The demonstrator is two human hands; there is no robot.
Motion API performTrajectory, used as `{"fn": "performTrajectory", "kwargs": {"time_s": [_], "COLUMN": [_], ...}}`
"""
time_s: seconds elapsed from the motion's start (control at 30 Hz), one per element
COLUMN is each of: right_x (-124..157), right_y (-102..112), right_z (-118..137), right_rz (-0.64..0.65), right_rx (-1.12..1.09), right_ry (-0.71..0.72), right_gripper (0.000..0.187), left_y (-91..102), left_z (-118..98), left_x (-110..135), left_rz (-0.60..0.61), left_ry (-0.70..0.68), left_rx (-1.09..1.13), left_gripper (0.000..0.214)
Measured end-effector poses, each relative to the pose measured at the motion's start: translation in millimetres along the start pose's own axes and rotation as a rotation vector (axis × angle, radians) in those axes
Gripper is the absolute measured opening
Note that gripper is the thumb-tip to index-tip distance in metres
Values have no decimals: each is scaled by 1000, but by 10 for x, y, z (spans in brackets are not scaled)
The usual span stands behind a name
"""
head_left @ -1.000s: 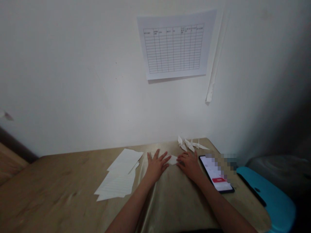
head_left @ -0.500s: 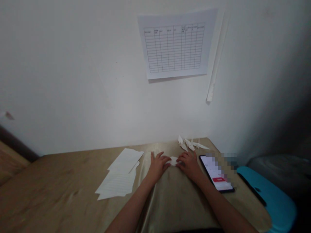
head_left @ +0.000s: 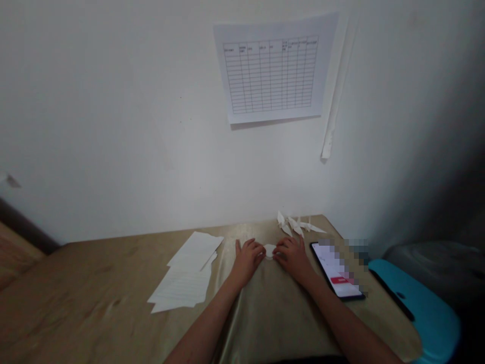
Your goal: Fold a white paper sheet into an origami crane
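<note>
A small folded piece of white paper lies between my two hands on the brown table cover. My left hand pinches its left end, thumb and fingers together. At the opposite end my right hand has its fingers closed on the paper. Only the paper's middle shows; both ends are hidden under the fingertips. Just beyond my right hand sit several folded paper cranes near the table's back edge.
Loose sheets of white paper lie to the left of my hands. A phone with a lit screen rests at the right. Past the table's right edge is a turquoise object. A printed table sheet hangs on the wall behind.
Both hands stay on the folded paper with only slight finger shifts; my left fingertips are drawn a little closer together. The other things have not moved on the table.
</note>
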State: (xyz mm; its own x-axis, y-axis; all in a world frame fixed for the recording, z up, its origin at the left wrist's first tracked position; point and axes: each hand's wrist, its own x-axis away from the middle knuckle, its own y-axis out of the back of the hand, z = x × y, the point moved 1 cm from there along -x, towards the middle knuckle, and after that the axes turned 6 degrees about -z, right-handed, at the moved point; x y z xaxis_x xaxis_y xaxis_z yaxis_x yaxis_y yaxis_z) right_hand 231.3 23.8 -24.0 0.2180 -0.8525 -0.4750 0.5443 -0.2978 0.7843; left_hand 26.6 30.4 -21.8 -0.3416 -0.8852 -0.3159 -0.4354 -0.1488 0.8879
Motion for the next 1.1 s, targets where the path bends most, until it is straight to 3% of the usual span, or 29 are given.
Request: {"fn": "performTrajectory", "kwargs": {"time_s": [0.53, 0.87, 1.1], "right_x": [-25, -58, -69], "right_y": [-47, -165, -211], "right_z": [25, -10, -26], "right_rz": [-1, 28, 20], "right_rx": [18, 39, 43], "right_ry": [-27, -191, -225], "right_gripper": [14, 14, 15], "left_y": [-64, -21, -56], "left_z": [4, -110, -137], "left_x": [2, -22, -45], "left_rz": [0, -35, -61], "left_ry": [22, 173, 239], "left_rx": [-62, -30, 19], "left_gripper": [16, 13, 13]}}
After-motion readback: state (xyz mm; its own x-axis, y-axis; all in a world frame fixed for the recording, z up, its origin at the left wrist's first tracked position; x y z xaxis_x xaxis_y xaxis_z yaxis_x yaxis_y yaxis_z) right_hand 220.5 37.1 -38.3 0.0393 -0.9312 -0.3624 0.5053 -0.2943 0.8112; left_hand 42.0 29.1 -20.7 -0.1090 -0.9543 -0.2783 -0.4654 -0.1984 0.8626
